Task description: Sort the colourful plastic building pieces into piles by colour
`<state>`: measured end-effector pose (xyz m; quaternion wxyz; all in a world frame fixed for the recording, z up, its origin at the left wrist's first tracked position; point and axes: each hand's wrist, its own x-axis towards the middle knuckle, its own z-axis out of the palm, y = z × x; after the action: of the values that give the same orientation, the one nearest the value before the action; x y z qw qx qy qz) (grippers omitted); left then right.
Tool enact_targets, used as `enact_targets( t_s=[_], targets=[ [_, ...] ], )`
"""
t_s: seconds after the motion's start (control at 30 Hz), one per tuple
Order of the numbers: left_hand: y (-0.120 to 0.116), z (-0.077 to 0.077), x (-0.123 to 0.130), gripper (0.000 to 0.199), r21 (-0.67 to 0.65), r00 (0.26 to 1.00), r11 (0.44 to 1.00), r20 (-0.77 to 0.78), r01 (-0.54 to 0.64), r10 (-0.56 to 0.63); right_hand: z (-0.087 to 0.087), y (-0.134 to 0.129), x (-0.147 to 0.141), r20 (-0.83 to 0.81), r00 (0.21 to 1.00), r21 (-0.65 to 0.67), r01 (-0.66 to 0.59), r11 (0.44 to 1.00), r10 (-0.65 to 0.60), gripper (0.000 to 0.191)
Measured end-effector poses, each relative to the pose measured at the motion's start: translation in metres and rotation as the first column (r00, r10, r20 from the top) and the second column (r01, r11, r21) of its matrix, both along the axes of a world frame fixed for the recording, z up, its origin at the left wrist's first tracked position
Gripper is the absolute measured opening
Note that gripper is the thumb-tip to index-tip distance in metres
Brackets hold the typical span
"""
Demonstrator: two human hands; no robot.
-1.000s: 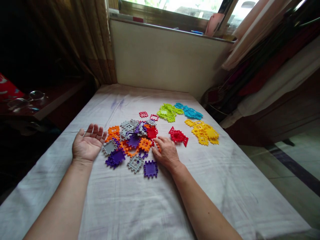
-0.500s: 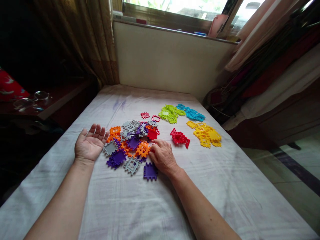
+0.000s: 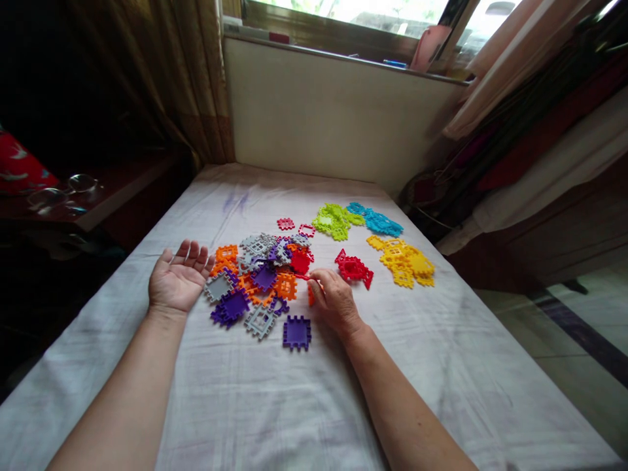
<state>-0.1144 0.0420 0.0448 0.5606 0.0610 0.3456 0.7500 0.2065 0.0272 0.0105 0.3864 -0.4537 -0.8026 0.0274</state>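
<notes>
My left hand (image 3: 177, 280) rests palm up at the left of a mixed pile, fingers spread and nothing in it. My right hand (image 3: 334, 297) is closed in a pinch on a thin red interlocking tile (image 3: 303, 277), seen nearly edge-on at the fingertips. Just below those fingers an orange tile (image 3: 311, 297) shows, mostly hidden by the hand. The mixed pile holds grey tiles (image 3: 260, 320), purple tiles (image 3: 265, 277) and orange tiles (image 3: 286, 286), all notch-edged. A single purple square tile (image 3: 297, 333) lies in front, apart from the pile.
Sorted heaps lie farther off: red (image 3: 353, 269), yellow (image 3: 405, 263), lime green (image 3: 334, 221) and blue (image 3: 383, 224). A white sheet (image 3: 235, 405) covers the bed. Eyeglasses (image 3: 82, 184) sit on a dark side table at left. Clothes hang at right.
My right hand has moved a little right, away from the pile, with the red tile now showing at its fingertips. An orange tile has come away beneath it. My left hand stays put.
</notes>
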Motion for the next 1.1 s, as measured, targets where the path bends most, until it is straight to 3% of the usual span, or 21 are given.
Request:
enact_targets(
  t_s=[0.13,0.27,0.37,0.47,0.57,0.87,1.1],
  targets=[
    [0.000,-0.001,-0.001,0.034,-0.002,1.000,1.000,0.000,0.002,-0.002,0.001,0.005,0.010,-0.088,0.990,0.080,0.116,0.990,-0.109,0.028],
    [0.000,-0.002,-0.001,0.033,0.000,1.000,1.000,-0.003,-0.002,0.002,0.005,0.012,0.040,-0.207,0.914,0.046,0.366,0.929,-0.350,0.033],
    [0.001,-0.002,-0.001,0.033,0.001,1.000,1.000,-0.008,-0.001,0.001,0.009,0.018,0.071,-0.279,0.753,-0.086,0.598,0.797,-0.596,0.035],
    [0.001,-0.003,-0.002,0.033,-0.006,1.000,1.000,-0.012,-0.004,0.004,0.012,0.021,0.092,-0.218,0.588,-0.300,0.719,0.627,-0.779,0.034],
    [0.002,-0.004,-0.002,0.033,-0.011,1.000,1.000,-0.017,-0.009,0.009,0.016,0.019,0.096,-0.047,0.563,-0.403,0.745,0.531,-0.825,0.031],
    [0.001,-0.003,-0.002,0.033,-0.014,0.999,1.000,-0.039,-0.006,0.006,0.025,0.012,0.090,0.195,0.553,-0.418,0.794,0.441,-0.810,0.028],
    [0.000,-0.002,-0.001,0.034,-0.011,1.000,1.000,-0.030,-0.005,0.005,0.021,0.012,0.088,0.253,0.587,-0.360,0.795,0.488,-0.769,0.022]
  ],
)
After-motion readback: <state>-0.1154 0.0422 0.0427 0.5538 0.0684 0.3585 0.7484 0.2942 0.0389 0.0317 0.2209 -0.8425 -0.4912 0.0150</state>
